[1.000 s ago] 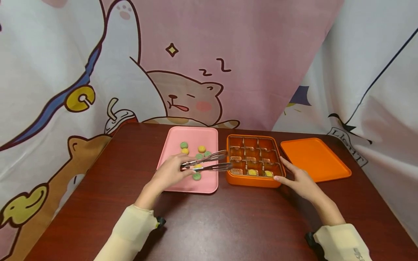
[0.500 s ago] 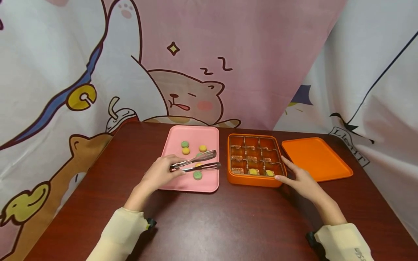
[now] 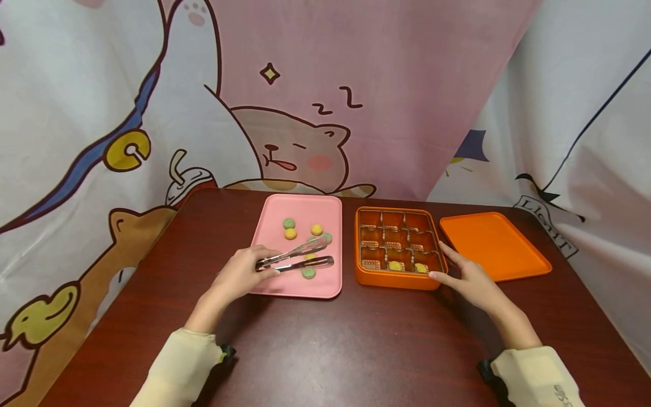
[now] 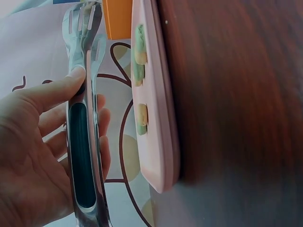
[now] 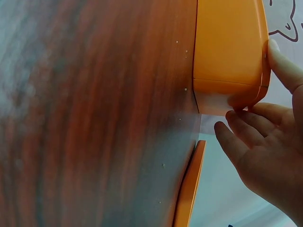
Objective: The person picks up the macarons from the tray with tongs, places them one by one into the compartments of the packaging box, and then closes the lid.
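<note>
the left hand (image 3: 241, 274) grasps the metal tongs (image 3: 315, 262), its thumb pressed on one arm just beyond a dark green inset (image 4: 81, 151); the two arms stand apart, their slotted ends pointing to three o'clock above the pink tray (image 3: 315, 208). on the tray, a green round (image 3: 289, 223) and a yellow round (image 3: 290, 234) lie just beside each other toward eleven o'clock, another yellow one toward one o'clock, and a green one nearest six o'clock; others are partly covered by the tongs. the orange box (image 3: 398, 281) stands at three o'clock from the tray; of its nine compartments, those at six and half past four each contain a yellow piece (image 3: 395, 265). the right hand (image 3: 468, 282) grasps the box's corner at half past four, thumb at the rim, fingers against the side wall. a flat orange panel (image 3: 493, 243) lies at three o'clock from the box, on the brown table (image 3: 325, 350). a printed curtain (image 3: 396, 85) hangs at twelve o'clock.
</note>
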The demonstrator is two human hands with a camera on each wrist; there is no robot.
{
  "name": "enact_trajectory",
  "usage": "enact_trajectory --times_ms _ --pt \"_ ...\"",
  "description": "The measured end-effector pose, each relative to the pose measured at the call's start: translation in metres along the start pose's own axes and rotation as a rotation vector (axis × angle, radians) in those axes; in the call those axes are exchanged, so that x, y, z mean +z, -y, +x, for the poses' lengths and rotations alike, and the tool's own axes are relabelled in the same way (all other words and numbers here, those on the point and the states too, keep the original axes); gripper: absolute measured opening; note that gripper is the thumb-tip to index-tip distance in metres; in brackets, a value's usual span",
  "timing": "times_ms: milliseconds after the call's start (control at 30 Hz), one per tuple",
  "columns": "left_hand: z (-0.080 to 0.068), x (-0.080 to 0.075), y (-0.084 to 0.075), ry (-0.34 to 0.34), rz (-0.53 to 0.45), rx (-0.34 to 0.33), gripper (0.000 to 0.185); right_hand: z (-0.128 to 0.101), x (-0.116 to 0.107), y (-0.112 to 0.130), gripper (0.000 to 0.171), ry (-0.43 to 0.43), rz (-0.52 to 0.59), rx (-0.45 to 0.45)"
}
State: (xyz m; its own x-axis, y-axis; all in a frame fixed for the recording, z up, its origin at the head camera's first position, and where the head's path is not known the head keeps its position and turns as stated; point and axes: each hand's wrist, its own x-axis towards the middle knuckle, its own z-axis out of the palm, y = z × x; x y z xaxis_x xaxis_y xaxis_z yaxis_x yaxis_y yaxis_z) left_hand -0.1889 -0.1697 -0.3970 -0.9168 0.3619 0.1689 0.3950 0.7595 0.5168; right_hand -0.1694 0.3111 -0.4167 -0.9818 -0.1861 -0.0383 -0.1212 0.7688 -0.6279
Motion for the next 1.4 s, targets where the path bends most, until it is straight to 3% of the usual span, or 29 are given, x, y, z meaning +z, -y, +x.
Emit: enact_trajectory --times_ms 267,833,1133,1400 --pt "-0.008 0.002 0.007 0.014 0.013 -0.029 0.034 0.001 0.001 0.000 0.090 0.000 -0.007 0.001" --pt "-0.017 0.004 0.026 0.056 0.008 -0.025 0.034 0.000 0.001 -0.001 0.089 -0.006 -0.005 -0.008" --pt "-0.017 0.007 0.031 0.081 0.033 -0.024 0.032 -0.001 0.001 0.000 0.089 0.002 0.003 -0.003" --pt "-0.015 0.009 0.032 0.060 0.053 -0.043 0.029 0.001 0.001 -0.001 0.090 -0.003 -0.002 0.002"
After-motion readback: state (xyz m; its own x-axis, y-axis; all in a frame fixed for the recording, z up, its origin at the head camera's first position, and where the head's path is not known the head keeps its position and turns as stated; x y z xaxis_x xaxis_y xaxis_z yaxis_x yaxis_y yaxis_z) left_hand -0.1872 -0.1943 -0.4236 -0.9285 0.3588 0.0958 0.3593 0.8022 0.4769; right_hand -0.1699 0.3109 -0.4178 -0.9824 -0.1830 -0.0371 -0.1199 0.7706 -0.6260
